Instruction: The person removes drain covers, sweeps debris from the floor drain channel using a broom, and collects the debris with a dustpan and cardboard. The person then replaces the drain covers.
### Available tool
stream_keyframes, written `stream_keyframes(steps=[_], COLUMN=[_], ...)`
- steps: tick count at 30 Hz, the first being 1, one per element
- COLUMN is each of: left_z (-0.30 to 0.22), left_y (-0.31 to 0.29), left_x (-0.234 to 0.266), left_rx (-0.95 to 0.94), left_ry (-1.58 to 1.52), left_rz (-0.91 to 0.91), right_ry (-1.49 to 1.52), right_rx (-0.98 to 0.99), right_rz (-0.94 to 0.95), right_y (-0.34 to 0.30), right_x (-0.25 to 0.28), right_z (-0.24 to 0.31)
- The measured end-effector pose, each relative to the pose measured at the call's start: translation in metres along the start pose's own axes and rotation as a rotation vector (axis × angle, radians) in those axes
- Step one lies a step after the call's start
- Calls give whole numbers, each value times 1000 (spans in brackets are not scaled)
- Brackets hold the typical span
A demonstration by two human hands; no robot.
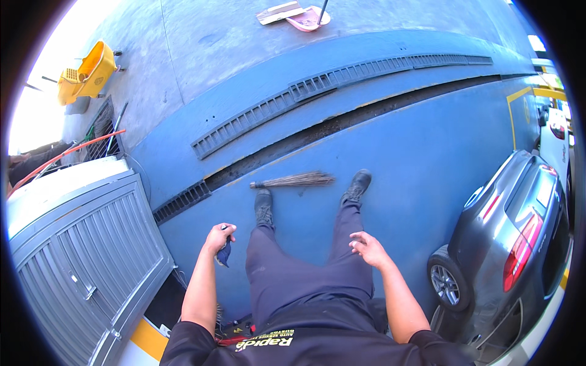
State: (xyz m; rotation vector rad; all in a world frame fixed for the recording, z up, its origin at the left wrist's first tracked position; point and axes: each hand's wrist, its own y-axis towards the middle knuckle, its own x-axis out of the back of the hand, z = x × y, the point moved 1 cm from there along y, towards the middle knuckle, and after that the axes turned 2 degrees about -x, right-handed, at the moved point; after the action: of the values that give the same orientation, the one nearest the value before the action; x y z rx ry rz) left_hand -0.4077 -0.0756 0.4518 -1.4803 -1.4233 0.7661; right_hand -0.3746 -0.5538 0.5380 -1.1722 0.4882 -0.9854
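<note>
A: From my distant seat I take the broom (293,180) on the floor (406,158) as landmark. Which hand has the dark blue piece (224,251)?

B: The left hand (221,238). I see its thumb and fingers pinching the piece, which hangs at the inner side of this hand, on the person's side of the broom and left of its bound end. It looks soft, maybe a cloth; I cannot tell exactly.

A: How does its long axis run?

B: From the fingertips back toward the person, so roughly across the broom, whose length goes left to right.

A: And the right hand (366,249)?

B: Its fingers are loosely bent, and I see nothing in them. It is also on the person's side of the broom, but right of the brush end, well apart from the piece. I judge the left hand the nearer one to the bound end too.
</note>
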Motion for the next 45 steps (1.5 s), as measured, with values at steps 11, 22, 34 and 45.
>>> stream_keyframes(steps=[11,22,34,45], left_z=[-15,13,145,101], left_y=[46,281,460,466], left_x=[-199,-229,-278,-288], left_rx=[163,280,381,11], left_ry=[238,89,-464,-817], left_rz=[-120,-252,-696,-679], right_ry=[-27,-453,-708,-614], right_rx=[-57,204,271,603], right_rz=[-47,26,178,22], right_y=[93,273,315,265], right_x=[237,201,204,198], right_z=[-42,14,75,66])
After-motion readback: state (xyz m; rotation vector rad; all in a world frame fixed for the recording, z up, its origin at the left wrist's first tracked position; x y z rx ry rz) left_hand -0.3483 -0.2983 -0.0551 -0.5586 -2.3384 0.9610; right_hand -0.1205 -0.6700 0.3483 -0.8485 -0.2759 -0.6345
